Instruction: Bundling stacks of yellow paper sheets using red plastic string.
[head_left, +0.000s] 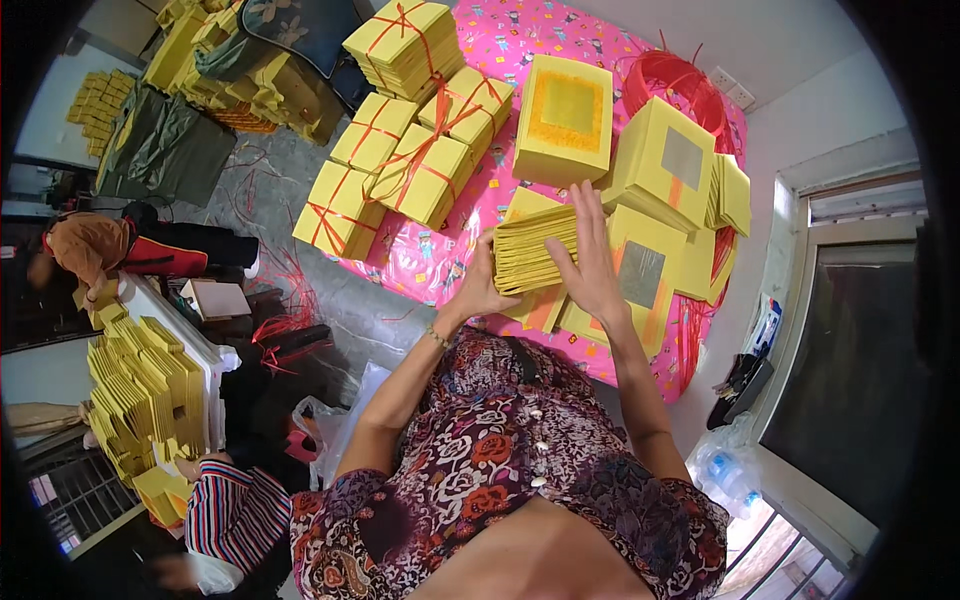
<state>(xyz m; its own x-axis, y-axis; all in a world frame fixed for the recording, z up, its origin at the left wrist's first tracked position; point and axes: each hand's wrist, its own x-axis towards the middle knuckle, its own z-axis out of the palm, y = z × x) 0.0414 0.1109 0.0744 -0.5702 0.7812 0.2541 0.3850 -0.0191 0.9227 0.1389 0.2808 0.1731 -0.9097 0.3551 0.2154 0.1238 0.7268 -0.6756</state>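
Observation:
A thick stack of folded yellow joss paper [535, 252] stands on edge in front of me, its layered folds facing up. My left hand [480, 285] grips its left end, fingers curled behind and thumb along the near side. On the right, my right hand [590, 260] lies flat against the stack, its fingers stretched out and the thumb apart over the folds. More yellow sheets [545, 310] lie under the stack. Close by the right hand is a pile with a silver square [640, 270]. Beyond it rises a tall pile with an orange-framed square [568, 105].
Bundles tied with red string [425, 175] fill the left of the pink patterned table cover [425, 265]. Red string coils [675, 85] lie at the back right. To the left, two people work beside a table heaped with yellow paper [145, 390]. A window [830, 340] is at the right.

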